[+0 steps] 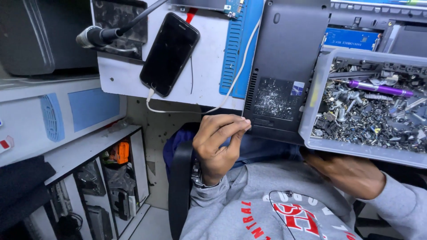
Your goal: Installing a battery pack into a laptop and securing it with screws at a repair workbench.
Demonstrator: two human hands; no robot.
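My left hand (219, 144) is raised in front of my chest, thumb and fingertips pinched together right at the near left corner of a dark laptop bottom cover (284, 53). Nothing can be seen between the fingertips. My right hand (349, 174) sits under the front edge of a grey plastic bin (311, 111) full of small screws and metal parts and holds it up from below, with the fingers hidden beneath it. A purple pen-shaped tool (378, 88) lies on the screws.
A black phone (170, 53) on a white cable lies on the white desk board (209, 75), next to a blue mat (235, 49). A microphone (95, 36) reaches in at the upper left. Shelves with clutter (111, 178) stand below left.
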